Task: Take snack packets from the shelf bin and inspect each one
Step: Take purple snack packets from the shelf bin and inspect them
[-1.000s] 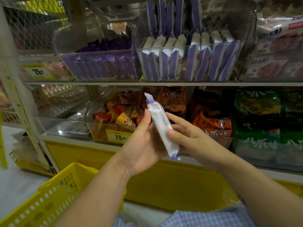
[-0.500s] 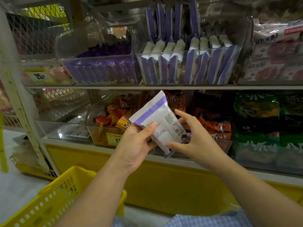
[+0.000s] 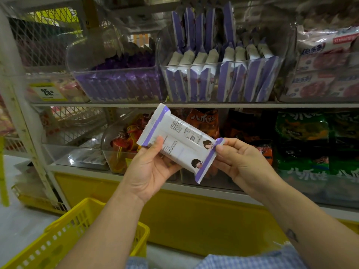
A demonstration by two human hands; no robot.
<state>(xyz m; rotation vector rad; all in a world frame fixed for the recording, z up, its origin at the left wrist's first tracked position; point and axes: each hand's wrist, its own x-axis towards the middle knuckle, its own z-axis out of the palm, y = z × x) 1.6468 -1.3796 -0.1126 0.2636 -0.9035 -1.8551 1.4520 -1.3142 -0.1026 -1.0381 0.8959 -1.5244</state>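
Note:
A white snack packet [image 3: 181, 140] with purple sealed ends is held flat in front of the lower shelf, its printed back side facing me. My left hand [image 3: 149, 169] grips its lower left part, thumb on top. My right hand [image 3: 239, 162] pinches the purple seal at its right end. Above it, a clear shelf bin [image 3: 219, 82] holds several matching white and purple packets standing on edge.
A clear bin of purple packets [image 3: 118, 84] stands to the left on the upper shelf, and pink-printed bags [image 3: 326, 74] to the right. Orange [image 3: 202, 121] and green [image 3: 303, 144] snack bags fill the lower shelf. A yellow basket [image 3: 68, 235] sits at lower left.
The packet turned from edge-on to flat, so its printed back now faces me. My right hand shifted from its middle to pinching the right seal.

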